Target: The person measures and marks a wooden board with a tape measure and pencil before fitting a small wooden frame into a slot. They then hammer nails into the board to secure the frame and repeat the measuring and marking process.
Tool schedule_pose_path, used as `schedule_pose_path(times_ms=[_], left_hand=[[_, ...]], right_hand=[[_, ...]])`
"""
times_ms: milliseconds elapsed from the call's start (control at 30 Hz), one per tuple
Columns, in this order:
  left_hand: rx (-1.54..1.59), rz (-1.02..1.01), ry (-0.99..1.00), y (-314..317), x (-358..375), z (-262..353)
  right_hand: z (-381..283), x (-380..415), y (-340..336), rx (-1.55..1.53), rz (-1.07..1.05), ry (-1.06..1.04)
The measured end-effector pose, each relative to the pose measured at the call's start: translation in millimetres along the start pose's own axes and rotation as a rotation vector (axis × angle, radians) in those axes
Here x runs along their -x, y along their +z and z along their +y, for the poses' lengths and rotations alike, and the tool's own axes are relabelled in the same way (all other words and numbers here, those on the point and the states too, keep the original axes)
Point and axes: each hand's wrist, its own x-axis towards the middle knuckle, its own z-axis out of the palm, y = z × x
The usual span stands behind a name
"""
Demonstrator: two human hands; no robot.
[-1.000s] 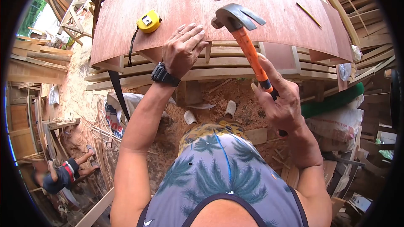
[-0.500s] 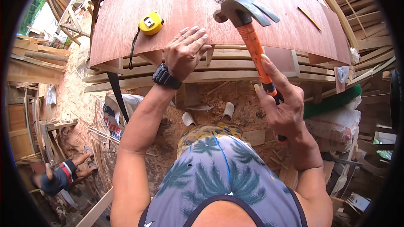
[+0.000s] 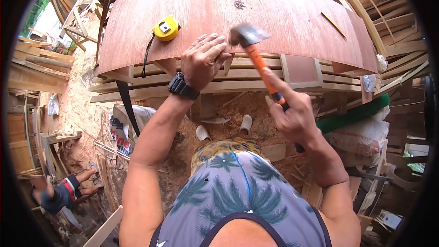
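Observation:
My right hand [image 3: 295, 114] is wrapped round the orange handle of a claw hammer [image 3: 259, 61]. The hammer's blurred head is low over the near edge of a reddish plywood sheet [image 3: 196, 4], just right of my left hand [image 3: 205, 61]. That left hand lies flat on the plywood edge with its fingers stretched out; a black watch is on the wrist. I cannot make out a nail under the hammer head. Left of my left hand, a yellow tape measure [image 3: 166, 28] with a black strap rests on the sheet. A small pile of nails [image 3: 239, 3] lies farther back.
A yellow pencil [image 3: 333, 25] lies on the sheet's right side. Wooden strips [image 3: 247, 71] are stacked beneath the plywood. Sawdust covers the floor around my feet. A person [image 3: 61, 194] sits low at the lower left. Timber [image 3: 402, 32] is piled at the right.
My right hand has swung the hammer down and to the left, bringing its head near my left fingers. My left hand has stayed nearly in place on the plywood.

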Motion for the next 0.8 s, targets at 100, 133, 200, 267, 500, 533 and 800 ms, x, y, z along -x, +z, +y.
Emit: schedule_pose_path(times_ms=[100,133,200,267,500,533,800], left_hand=[[0.07,-0.01,-0.199,-1,1,5],[0.077,-0.016,-0.201,0,4,7],[0.073,-0.008,-0.215,3,5,4],[0.075,-0.023,-0.241,1,5,7],[0.064,-0.044,-0.248,-1,3,6],[0.059,-0.034,-0.245,0,4,5],[0.09,-0.008,-0.234,2,1,4]], right_hand=[[-4,-7,-10,0.027,-0.042,0.094],[-9,-4,-10,0.023,-0.005,0.047],[-17,-4,-7,-0.002,0.093,-0.02],[-14,-2,-3,-0.036,0.189,-0.077],[-12,-8,-4,0.042,0.11,-0.094],[-12,-7,-3,0.044,0.101,-0.097],[-16,-20,-13,0.144,-0.1,0.204]])
